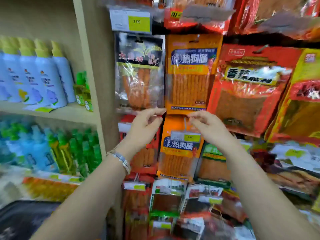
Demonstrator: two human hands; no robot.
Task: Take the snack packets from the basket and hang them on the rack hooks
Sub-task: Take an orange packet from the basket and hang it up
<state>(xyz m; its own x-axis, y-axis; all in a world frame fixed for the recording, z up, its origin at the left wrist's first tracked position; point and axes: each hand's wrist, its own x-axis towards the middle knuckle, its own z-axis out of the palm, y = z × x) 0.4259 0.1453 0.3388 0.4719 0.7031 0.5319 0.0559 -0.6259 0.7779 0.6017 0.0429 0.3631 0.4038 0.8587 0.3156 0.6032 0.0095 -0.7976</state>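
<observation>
Your left hand (147,126) and right hand (208,126) are up, fingers loose and bent, holding nothing. The orange packet (190,75) hangs at 12 o'clock from them, its bottom edge right by your fingertips. A black packet (138,71) hangs at its 9 o'clock, a red packet (247,87) at its 3 o'clock.

Glossy clear plastic on orange packet (190,73) & black packet (139,71); metal bracelet (121,161), shiny; matt beige shelf (83,49).
</observation>
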